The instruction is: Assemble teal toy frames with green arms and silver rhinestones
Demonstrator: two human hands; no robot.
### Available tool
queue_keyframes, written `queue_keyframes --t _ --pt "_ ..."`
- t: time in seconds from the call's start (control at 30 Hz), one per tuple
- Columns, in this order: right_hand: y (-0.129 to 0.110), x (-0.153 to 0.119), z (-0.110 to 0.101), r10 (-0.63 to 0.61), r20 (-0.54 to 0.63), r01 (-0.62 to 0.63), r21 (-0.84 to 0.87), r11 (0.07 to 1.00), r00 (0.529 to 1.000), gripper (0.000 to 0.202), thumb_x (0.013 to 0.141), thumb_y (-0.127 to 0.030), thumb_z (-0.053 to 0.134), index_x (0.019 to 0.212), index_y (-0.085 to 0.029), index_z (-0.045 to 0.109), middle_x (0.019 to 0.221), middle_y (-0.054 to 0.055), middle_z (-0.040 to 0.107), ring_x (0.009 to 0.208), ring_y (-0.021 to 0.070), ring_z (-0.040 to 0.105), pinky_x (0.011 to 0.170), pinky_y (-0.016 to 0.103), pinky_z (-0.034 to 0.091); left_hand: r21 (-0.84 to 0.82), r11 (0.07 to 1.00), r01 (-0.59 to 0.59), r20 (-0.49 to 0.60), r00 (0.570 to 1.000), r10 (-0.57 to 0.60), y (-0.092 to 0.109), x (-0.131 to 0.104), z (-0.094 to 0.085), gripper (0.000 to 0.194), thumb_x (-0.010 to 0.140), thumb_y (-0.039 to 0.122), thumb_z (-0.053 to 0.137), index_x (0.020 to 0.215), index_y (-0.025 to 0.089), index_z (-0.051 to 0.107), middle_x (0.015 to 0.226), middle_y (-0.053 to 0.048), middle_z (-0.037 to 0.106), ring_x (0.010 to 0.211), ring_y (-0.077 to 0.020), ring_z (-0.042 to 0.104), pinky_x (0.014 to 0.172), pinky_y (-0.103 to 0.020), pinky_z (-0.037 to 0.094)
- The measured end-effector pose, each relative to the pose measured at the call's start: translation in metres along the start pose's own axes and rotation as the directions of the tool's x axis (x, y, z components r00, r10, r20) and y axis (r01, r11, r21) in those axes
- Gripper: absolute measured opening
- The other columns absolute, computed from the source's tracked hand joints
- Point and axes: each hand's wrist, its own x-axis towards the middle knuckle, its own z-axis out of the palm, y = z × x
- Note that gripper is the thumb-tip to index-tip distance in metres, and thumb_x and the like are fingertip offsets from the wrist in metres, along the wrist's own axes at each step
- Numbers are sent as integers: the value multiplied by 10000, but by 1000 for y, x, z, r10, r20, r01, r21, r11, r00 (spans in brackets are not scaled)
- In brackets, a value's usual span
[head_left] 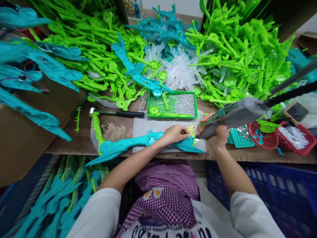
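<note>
A long blue plastic part (133, 141) lies across the white sheet (141, 127) at the table's front edge. My left hand (176, 134) rests at its right portion, fingers drawn together near the thumb; what they pinch, if anything, is too small to make out. In my right hand (218, 135) is a grey power screwdriver (230, 115), its tip pointing left, close to my left fingertips and the right end of the blue part. Small yellow and green shapes show just behind the tip.
Behind the sheet stands a green tray (160, 115) of small silver pieces. A hammer (119, 113) lies left of it. Green parts (104, 49) and clear pieces (179, 71) are heaped behind. Red baskets (266, 145) stand at the right; a cardboard box (29, 145) at the left.
</note>
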Motion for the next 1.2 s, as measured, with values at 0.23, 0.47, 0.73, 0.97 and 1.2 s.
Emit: queue_keyframes --t 0.23,0.47,0.73,0.97,1.2 --pt "15 9 6 -44 19 45 -44 998 999 583 620 -789 544 742 -224 622 464 -20 533 398 154 539 408 295 474 10 1000 -8 -11 1000 8 2 -2 -1 179 780 358 667 878 226 738 790 23 710 730 -143 611 597 -226 366" --pt "21 9 10 -81 29 80 40 996 996 519 664 -715 595 759 -206 621 467 -30 547 386 134 532 420 277 488 5 1000 0 -36 999 0 2 -2 0 161 763 343 678 858 228 741 766 29 705 722 -143 607 594 -231 343" --pt "21 5 10 -88 34 82 145 986 996 511 612 -683 673 753 -194 633 454 -42 528 370 135 534 384 260 448 1 1000 24 -22 999 -24 10 -6 -5 139 757 316 675 842 223 733 751 21 691 728 -145 601 593 -237 318" --pt "19 4 12 -80 -5 80 115 990 997 533 592 -708 657 743 -199 607 440 -49 512 349 132 514 371 264 441 -30 999 33 17 999 -32 13 -6 -7 148 761 301 668 859 208 730 753 23 681 689 -125 562 591 -231 310" --pt "28 7 13 -77 72 71 84 994 994 501 598 -697 655 663 -210 555 428 -48 508 354 122 492 381 262 430 14 999 30 -21 999 -29 0 2 1 156 728 357 692 805 226 731 740 21 678 695 -147 584 590 -244 328"
